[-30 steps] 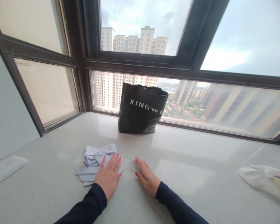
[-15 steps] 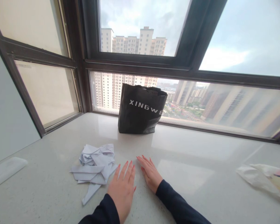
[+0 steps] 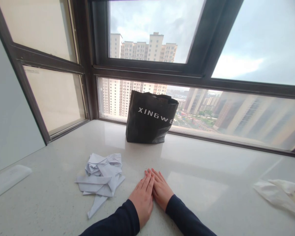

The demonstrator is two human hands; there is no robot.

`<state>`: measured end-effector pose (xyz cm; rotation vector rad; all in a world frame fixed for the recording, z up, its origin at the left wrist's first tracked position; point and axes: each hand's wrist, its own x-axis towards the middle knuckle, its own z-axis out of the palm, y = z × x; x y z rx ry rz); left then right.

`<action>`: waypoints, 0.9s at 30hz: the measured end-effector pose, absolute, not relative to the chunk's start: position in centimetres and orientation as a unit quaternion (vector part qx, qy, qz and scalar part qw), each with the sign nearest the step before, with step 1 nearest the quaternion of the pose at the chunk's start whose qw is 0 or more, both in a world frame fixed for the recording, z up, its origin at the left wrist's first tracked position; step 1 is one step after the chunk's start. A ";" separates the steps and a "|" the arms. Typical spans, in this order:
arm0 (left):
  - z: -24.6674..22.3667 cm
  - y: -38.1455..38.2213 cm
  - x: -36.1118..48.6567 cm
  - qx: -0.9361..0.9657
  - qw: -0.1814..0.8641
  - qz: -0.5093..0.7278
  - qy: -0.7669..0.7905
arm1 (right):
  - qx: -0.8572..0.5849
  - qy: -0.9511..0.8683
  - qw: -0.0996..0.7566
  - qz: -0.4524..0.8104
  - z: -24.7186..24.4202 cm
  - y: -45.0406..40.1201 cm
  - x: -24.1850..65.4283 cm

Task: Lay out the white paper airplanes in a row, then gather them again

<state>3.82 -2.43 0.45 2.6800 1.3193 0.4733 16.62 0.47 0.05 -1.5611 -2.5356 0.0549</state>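
Note:
My left hand [image 3: 143,198] rests palm down on the pale stone sill [image 3: 199,213], its fingers stretched out and touching my right hand [image 3: 161,190]. My right hand lies flat beside it, fingers extended, the fingertips of the two hands meeting and partly overlapping. Neither hand shows anything held. To the left of my left hand is a loose pile of folded white paper pieces [image 3: 103,175], not touched by it. Beyond both hands a black bag [image 3: 151,119] with white lettering stands upright near the window, its top edge crumpled.
At the far left lies a white, flat, elongated object [image 3: 9,180]. A whitish crumpled plastic packet [image 3: 275,196] is at the right edge, partly cut off. Dark window frames [image 3: 147,72] bound the sill at the back and left, with tall buildings outside.
My left hand has moved right, away from the paper pile, and now touches my right hand. The view has shifted slightly; the pile and bag look unmoved.

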 end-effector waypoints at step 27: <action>0.0 -2.3 3.7 0.875 0.100 0.184 0.437 | -0.512 -0.854 0.089 -0.043 -1.6 1.1 17.2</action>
